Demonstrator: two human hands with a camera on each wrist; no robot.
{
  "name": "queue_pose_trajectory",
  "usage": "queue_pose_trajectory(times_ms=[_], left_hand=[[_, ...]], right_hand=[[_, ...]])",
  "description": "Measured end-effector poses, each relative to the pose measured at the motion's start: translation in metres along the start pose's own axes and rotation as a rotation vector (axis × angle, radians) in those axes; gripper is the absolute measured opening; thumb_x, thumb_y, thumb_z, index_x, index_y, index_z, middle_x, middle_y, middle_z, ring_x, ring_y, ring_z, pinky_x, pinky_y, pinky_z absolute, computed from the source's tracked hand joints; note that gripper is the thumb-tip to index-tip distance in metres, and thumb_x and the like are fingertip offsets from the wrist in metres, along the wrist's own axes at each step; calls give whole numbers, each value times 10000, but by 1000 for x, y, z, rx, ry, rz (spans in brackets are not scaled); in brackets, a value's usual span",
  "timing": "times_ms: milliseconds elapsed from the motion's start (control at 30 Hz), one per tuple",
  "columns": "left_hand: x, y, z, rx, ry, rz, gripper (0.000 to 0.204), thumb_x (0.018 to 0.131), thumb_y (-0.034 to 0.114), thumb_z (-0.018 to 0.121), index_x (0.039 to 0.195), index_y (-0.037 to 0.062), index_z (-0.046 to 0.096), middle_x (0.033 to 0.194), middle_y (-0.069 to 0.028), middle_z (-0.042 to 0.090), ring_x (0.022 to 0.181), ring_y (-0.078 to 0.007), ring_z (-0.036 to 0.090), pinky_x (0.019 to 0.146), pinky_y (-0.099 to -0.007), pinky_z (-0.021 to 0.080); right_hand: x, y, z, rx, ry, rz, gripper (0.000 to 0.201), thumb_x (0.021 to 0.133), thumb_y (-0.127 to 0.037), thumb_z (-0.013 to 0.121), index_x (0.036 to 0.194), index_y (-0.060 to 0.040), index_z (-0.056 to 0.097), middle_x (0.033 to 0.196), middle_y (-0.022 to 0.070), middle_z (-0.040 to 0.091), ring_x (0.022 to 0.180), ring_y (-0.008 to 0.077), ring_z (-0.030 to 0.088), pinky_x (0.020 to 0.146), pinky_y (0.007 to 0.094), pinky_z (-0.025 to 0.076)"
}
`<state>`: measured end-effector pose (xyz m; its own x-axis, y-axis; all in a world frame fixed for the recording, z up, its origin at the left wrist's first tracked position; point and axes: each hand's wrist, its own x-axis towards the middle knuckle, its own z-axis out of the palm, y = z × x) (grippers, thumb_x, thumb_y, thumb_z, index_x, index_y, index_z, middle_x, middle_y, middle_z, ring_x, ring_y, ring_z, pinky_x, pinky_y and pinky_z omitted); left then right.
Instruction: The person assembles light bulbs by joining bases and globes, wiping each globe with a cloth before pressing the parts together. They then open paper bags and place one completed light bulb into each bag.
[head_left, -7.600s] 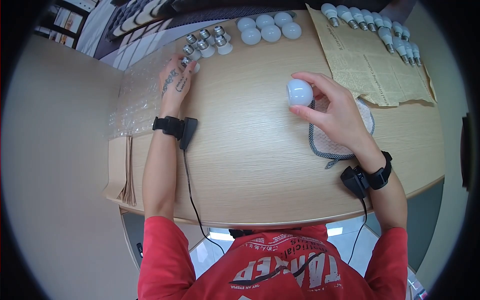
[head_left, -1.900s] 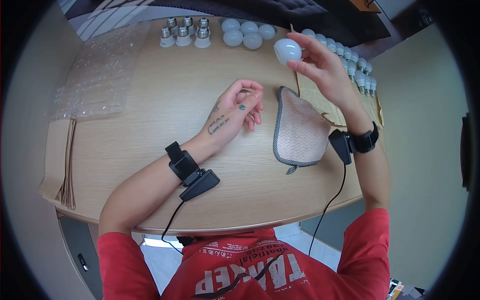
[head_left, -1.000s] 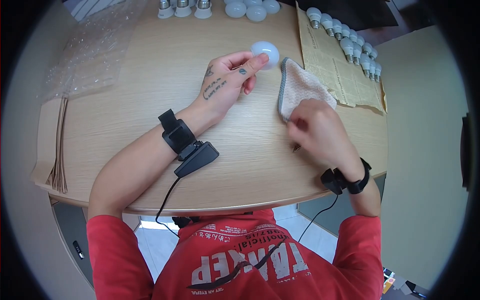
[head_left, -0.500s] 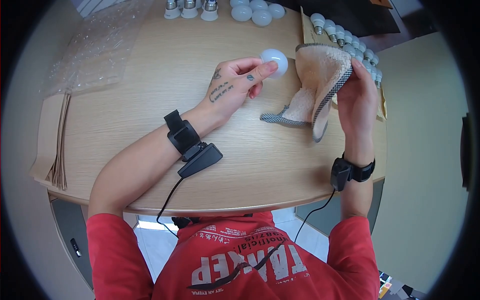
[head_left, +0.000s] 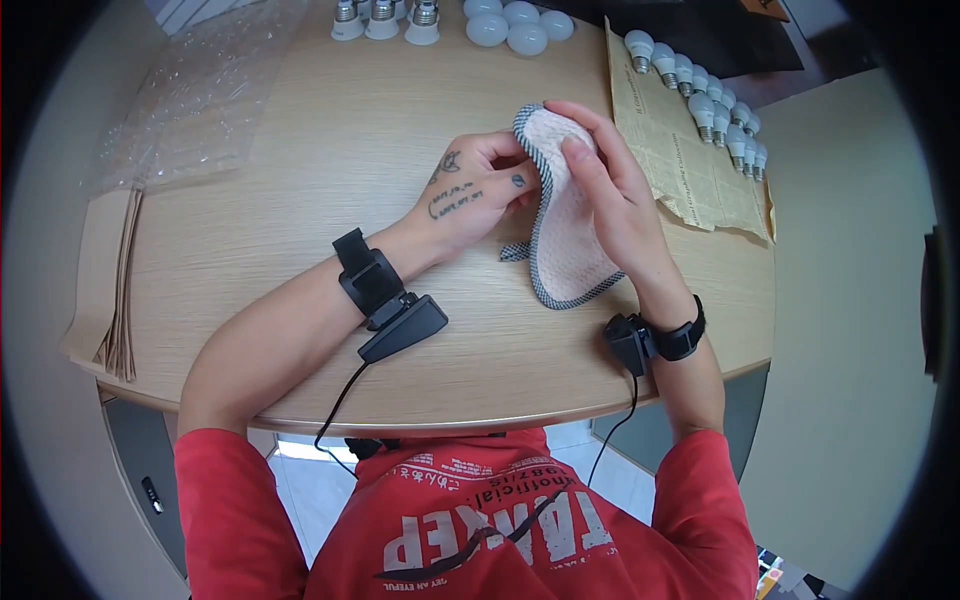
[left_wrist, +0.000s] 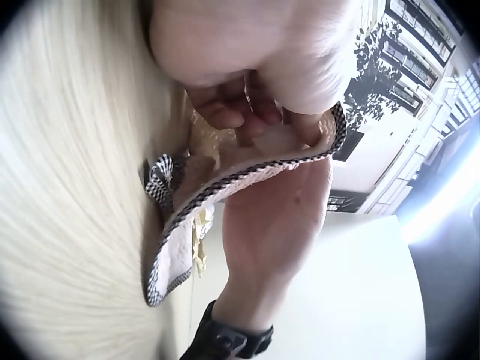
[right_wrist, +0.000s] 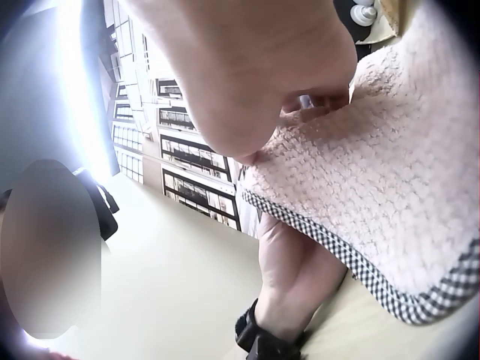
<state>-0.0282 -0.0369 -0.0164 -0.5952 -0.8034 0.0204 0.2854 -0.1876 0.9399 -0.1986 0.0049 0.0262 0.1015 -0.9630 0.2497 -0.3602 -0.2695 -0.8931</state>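
Observation:
My left hand (head_left: 472, 197) holds a white globe bulb cover (left_wrist: 271, 139) by its edge. In the head view the cover is hidden behind a cloth; a pale part of it shows among the fingers in the left wrist view. The pinkish cleaning cloth (head_left: 568, 245), trimmed in black-and-white check, is gripped by my right hand (head_left: 622, 200), thumb on the near face and fingers behind. Its upper part is folded around the cover, against the left fingertips. The lower part hangs down towards the table, a checked loop (head_left: 514, 252) sticking out on the left.
Several white bulb covers (head_left: 490, 28) and screw-cap bulb bases (head_left: 381, 22) stand at the back. Whole bulbs (head_left: 702, 112) lie in rows on printed brown paper (head_left: 672, 180) at the right. Bubble wrap (head_left: 195, 115) and folded brown paper (head_left: 100, 280) lie at the left.
The bulb cover passed from my right hand to my left. My right hand then picked the cloth off the table, lifted it and brought it left over the cover.

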Motion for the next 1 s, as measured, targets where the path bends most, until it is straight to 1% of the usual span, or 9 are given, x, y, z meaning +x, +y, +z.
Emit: queue_pose_trajectory(times_ms=[133,233,333,400,533,633,700,833,1000], left_hand=[[-1,0,6,334,-30,270,188,913,84,635,1067,-5,692,1033,-17,642,873,-110,616,745,-243,503],[-5,6,11,491,-49,168,211,883,69,644,1064,-27,695,1076,-36,617,910,-138,621,793,-256,492],[-4,2,14,572,-20,340,200,879,62,639,1044,-27,707,1052,-55,607,870,-152,621,784,-264,492],[-4,4,14,555,-11,310,175,862,88,638,988,14,734,969,-71,617,831,-184,617,745,-306,497],[-6,8,16,550,5,238,162,849,109,642,946,39,751,923,-83,617,798,-194,611,709,-325,500],[-6,6,16,524,-21,177,148,858,19,618,958,-55,698,1041,-64,601,835,-145,631,671,-251,541],[-5,-2,17,484,14,225,143,840,73,644,933,12,733,932,-75,593,791,-169,589,685,-294,500],[-8,3,18,641,-15,216,132,829,5,634,930,-38,707,906,-44,551,773,-127,598,672,-253,529],[-10,4,18,711,0,353,116,820,69,663,900,20,731,824,-39,515,745,-152,539,686,-294,461]], right_hand=[[-3,-7,4,110,25,227,320,1022,-291,508,1204,-41,590,972,12,624,876,82,561,781,217,437],[0,-2,2,295,17,319,295,1024,-297,499,1124,-43,610,913,-2,622,846,57,564,742,206,445],[1,2,0,537,39,505,286,1013,-305,510,1074,-48,618,925,12,634,839,53,590,701,212,482],[3,-4,-2,722,56,689,280,1003,-309,520,1062,-54,619,938,22,645,832,56,611,670,219,511],[2,-3,-1,642,46,562,283,990,-301,534,1076,-45,620,922,39,658,786,79,637,637,233,537],[1,-9,3,612,70,409,285,991,-284,529,1086,-30,616,899,46,658,755,91,638,637,241,538],[1,-8,3,592,76,374,287,993,-276,525,1095,-22,612,899,55,662,745,99,641,635,245,540],[2,-2,-1,501,111,453,367,1008,-334,477,1050,-3,631,860,73,666,725,103,641,613,243,536],[1,0,-3,493,147,612,402,1007,-368,470,942,-11,644,819,71,661,687,118,638,623,243,535]])
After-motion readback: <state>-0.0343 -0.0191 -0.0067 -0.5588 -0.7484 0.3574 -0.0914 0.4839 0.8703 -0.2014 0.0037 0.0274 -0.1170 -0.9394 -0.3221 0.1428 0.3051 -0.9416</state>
